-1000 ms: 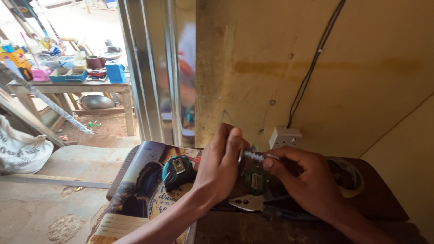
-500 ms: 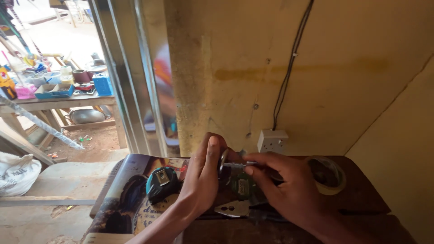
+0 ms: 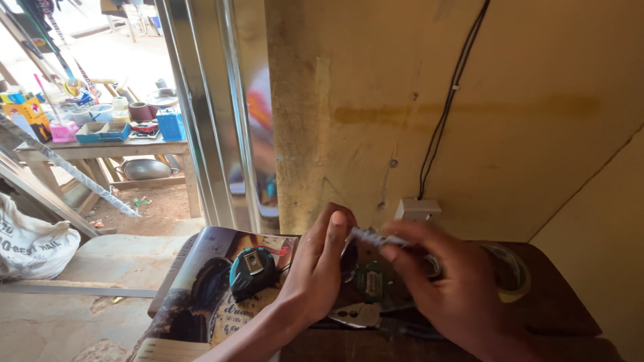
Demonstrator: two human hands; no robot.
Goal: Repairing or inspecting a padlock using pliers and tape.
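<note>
While both hands work close together over the dark brown wooden table, the left hand curls upright, thumb and fingers closed around the edge of a small dark round metal part (only a sliver shows past the thumb). Right hand sits just beside it, fingers pinched shut on a thin grey screw-like metal piece whose tip points toward the left hand's thumb; the piece is blurred.

Below and between the hands lies a dark device with a green circuit board, and under the right hand's fingers a pair of silver-jawed pliers lies flat on the table.

Left of the left hand: a teal and black tape measure resting on a glossy printed magazine.

Behind the right hand: a white wall socket box with a black cable running up the yellow wall. Beyond the right hand's knuckles, a pale tape roll.
</note>
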